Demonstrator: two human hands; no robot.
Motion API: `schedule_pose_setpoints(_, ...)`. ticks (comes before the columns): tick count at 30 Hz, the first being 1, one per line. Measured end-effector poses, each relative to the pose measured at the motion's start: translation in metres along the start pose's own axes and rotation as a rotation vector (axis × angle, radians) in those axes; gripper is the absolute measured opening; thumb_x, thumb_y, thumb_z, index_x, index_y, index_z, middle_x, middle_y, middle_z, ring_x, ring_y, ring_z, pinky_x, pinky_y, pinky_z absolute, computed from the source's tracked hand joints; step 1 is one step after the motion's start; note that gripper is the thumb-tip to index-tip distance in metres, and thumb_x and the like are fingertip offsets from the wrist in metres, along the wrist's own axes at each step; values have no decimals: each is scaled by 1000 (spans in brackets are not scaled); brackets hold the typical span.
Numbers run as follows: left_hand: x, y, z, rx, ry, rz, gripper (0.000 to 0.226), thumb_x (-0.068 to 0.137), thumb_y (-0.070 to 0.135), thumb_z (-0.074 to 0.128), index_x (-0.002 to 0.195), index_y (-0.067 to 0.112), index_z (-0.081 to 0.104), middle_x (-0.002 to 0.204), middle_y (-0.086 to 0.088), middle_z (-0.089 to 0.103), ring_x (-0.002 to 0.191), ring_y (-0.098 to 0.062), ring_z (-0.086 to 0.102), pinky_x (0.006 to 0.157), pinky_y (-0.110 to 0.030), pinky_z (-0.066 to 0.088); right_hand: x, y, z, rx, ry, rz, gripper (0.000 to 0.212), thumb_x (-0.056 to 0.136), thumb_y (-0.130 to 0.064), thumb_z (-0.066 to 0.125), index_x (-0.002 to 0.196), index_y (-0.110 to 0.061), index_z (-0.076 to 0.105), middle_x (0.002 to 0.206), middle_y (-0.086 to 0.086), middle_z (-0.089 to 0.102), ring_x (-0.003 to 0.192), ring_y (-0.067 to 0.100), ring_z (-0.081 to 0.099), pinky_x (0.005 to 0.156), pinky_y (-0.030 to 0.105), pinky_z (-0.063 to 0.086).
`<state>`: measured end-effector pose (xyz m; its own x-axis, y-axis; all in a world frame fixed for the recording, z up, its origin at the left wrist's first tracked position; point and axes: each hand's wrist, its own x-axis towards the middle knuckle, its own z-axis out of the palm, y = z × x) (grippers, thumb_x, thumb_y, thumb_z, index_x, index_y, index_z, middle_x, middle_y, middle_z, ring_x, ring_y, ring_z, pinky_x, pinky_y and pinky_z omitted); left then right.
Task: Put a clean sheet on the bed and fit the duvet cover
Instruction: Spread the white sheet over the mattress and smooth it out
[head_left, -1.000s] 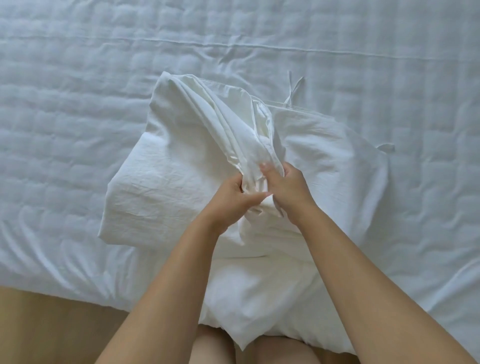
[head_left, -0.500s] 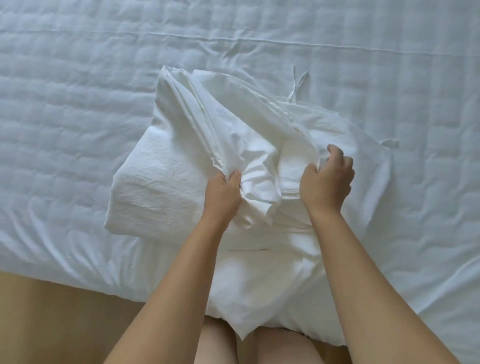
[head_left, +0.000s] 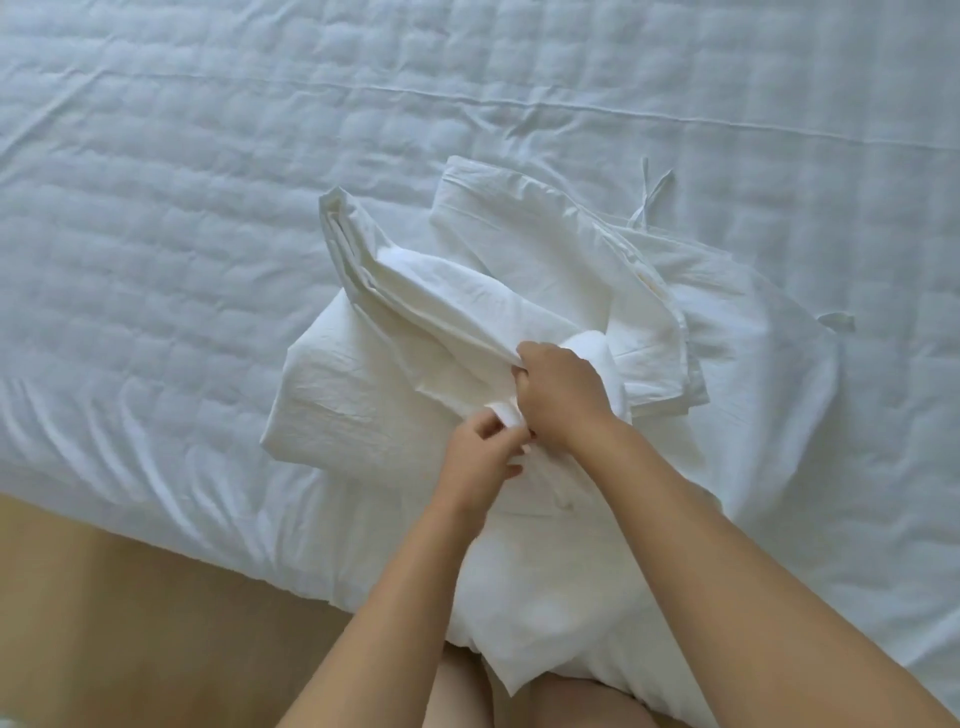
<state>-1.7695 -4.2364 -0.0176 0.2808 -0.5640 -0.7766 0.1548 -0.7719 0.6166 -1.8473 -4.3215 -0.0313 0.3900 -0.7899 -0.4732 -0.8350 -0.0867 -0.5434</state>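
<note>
Quilted bed (head_left: 208, 270) under folded duvet cover (head_left: 358, 400); left hand (head_left: 480, 460) pinches fold, right hand (head_left: 563, 397) grips bunch.

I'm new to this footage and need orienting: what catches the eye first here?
Mid-frame, the left hand and right hand grip folds of a half-opened white linen bundle near the bed's front edge. Thin fabric ties stick out at its far right, and the quilted bed surface spreads behind.

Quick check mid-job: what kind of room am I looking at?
Probably a bedroom: a wide bed with a quilted white surface, folded white linen with tie strips lying on it, and wooden floor alongside its edge.
</note>
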Motion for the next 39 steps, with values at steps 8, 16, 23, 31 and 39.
schedule_pose_setpoints(8, 36, 49, -20, -311, 338, -44, 36, 88, 15, 59, 123, 7, 53, 108, -9, 66, 91, -23, 65, 76, -31, 53, -39, -12, 25, -56, -40, -158, 43, 89, -47, 49, 121, -20, 41, 125, 3, 39, 122, 26, 33, 100, 42, 23)
schedule_pose_setpoints(16, 20, 52, -38, -394, 410, 55, 22, 94, 5, 44, 113, 14, 52, 115, -13, 63, 104, -29, 62, 94, -43, 50, -40, -49, 38, -113, 81, -14, 35, 82, -10, 50, 116, -15, 41, 100, 11, 60, 83, 32, 55, 63, 32, 31)
schedule_pose_setpoints(23, 11, 89, -146, -8, 272, 391, 20, 90, 9, 46, 83, 19, 62, 74, 3, 65, 74, -16, 64, 66, -29, 53, -46, -165, 60, 420, 79, -46, 8, 85, -18, 50, 90, -17, 44, 75, 1, 55, 75, 31, 55, 64, 30, 34)
schedule_pose_setpoints(31, 10, 130, -354, 71, 125, 525, 21, 90, 11, 51, 78, 21, 66, 67, 7, 65, 67, -11, 62, 60, -25, 50, -23, -366, 134, 653, 191, -109, 15, 87, -15, 55, 95, -15, 42, 89, 11, 62, 80, 30, 57, 67, 37, 45)
schedule_pose_setpoints(39, 79, 92, -571, 126, 319, 342, 14, 90, 16, 52, 90, 22, 65, 85, 5, 65, 72, -6, 60, 60, -14, 48, 38, -522, 273, 731, -125, -11, 31, 89, -18, 56, 114, -7, 42, 119, 10, 47, 108, 27, 49, 92, 42, 44)
